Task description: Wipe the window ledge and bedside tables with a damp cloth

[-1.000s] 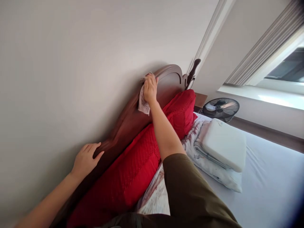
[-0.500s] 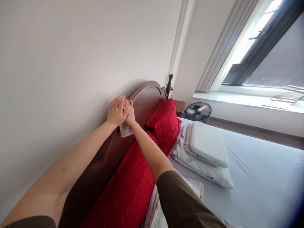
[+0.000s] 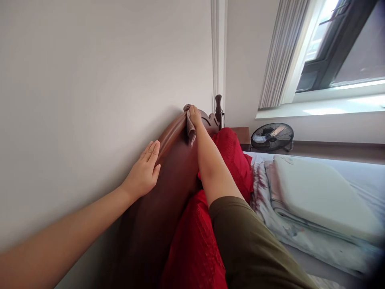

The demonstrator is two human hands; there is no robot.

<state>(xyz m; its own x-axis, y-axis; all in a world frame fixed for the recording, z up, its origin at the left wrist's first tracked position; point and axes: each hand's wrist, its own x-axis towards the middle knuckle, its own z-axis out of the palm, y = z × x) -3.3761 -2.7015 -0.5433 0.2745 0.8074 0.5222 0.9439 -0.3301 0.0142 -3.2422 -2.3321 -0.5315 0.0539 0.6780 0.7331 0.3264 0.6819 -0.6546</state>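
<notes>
A dark wooden headboard (image 3: 168, 176) runs along the pale wall. My left hand (image 3: 144, 170) lies flat on its top edge, fingers stretched out and close together. Farther along, my right hand (image 3: 195, 115) presses a small pale cloth (image 3: 190, 129) against the curved crest of the headboard, fingers closed on it. The cloth hangs down a little below the hand. My right arm in an olive sleeve (image 3: 252, 245) crosses above the red pillows (image 3: 231, 160).
Red pillows lean against the headboard. A folded white pillow (image 3: 321, 196) lies on patterned bedding (image 3: 270, 196) on the bed to the right. A black floor fan (image 3: 272, 136) stands by the wall under the window (image 3: 339, 52). A turned bedpost (image 3: 218, 106) ends the headboard.
My hands were together on the headboard half a second ago. The right hand has slid with the cloth along the crest toward the bedpost, and the left hand has stayed flat on the top edge.
</notes>
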